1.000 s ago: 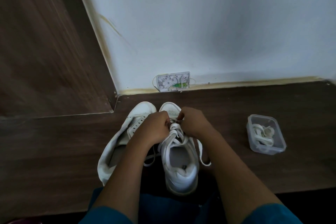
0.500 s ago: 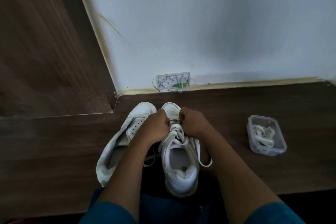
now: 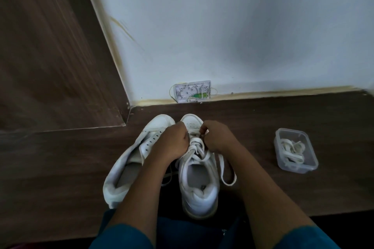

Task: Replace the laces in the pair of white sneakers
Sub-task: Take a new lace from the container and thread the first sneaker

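Two fists sat over the laced sneaker (image 3: 199, 192). Left hand (image 3: 174, 141) had fingers curled tight, gripping the lace (image 3: 197, 147). Right hand (image 3: 219, 137) pinched it near the toe.

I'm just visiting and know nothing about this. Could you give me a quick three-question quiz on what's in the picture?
1. True or false: the left hand and right hand are both at the lace of the upright sneaker.
2. The clear plastic container holds: A) white laces B) socks C) nothing.
3. Fill in: the tilted sneaker has visible eyelets that are ____.
Key: 1 true; 2 A; 3 empty.
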Demonstrator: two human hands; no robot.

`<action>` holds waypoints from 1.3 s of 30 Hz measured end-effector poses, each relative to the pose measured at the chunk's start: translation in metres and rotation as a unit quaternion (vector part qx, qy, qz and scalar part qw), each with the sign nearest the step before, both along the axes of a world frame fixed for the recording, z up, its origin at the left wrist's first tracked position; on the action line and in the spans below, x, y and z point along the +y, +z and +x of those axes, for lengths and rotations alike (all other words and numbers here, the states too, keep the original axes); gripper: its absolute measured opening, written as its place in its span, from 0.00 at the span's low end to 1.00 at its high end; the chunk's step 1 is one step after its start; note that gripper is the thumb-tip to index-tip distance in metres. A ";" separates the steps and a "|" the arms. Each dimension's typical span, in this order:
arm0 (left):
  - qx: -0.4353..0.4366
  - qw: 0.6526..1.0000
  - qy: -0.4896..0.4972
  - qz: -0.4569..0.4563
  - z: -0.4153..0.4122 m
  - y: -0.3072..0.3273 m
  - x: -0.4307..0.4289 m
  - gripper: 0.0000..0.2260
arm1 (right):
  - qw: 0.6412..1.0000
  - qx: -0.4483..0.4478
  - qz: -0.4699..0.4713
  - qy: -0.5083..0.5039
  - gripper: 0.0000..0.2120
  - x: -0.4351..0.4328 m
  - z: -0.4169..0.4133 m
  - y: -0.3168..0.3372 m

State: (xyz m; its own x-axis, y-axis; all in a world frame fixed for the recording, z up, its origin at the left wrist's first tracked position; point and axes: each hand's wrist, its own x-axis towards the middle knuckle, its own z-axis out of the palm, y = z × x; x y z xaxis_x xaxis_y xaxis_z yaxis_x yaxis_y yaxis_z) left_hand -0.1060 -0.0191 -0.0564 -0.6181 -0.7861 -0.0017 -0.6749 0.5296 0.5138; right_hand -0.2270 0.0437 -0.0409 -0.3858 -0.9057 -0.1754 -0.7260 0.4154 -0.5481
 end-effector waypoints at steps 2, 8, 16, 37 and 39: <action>0.003 1.000 -0.003 0.012 0.000 0.002 0.000 0.06 | 1.000 -0.009 -0.005 -0.011 0.10 -0.001 0.001 -0.002; 0.041 0.996 0.014 0.075 0.005 0.000 -0.005 0.03 | 0.998 -0.061 -0.016 -0.025 0.06 0.001 -0.005 -0.002; 0.079 0.987 -0.049 0.130 0.017 0.000 -0.009 0.13 | 0.996 -0.060 -0.014 0.057 0.15 0.010 -0.009 0.004; 0.038 0.994 -0.099 0.019 0.010 0.003 -0.002 0.08 | 0.997 -0.041 -0.017 0.064 0.15 0.013 -0.007 0.006; 0.018 0.995 -0.100 0.020 0.010 0.004 -0.002 0.05 | 0.997 -0.023 -0.019 0.073 0.15 0.014 -0.006 0.006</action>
State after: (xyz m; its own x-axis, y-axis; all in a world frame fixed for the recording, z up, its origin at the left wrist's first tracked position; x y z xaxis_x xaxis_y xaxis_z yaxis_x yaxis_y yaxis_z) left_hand -0.0959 -0.0209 -0.0521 -0.7622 -0.6473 -0.0046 -0.5388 0.6305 0.5588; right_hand -0.2329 0.0577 -0.0351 -0.2426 -0.9577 -0.1547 -0.7506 0.2863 -0.5954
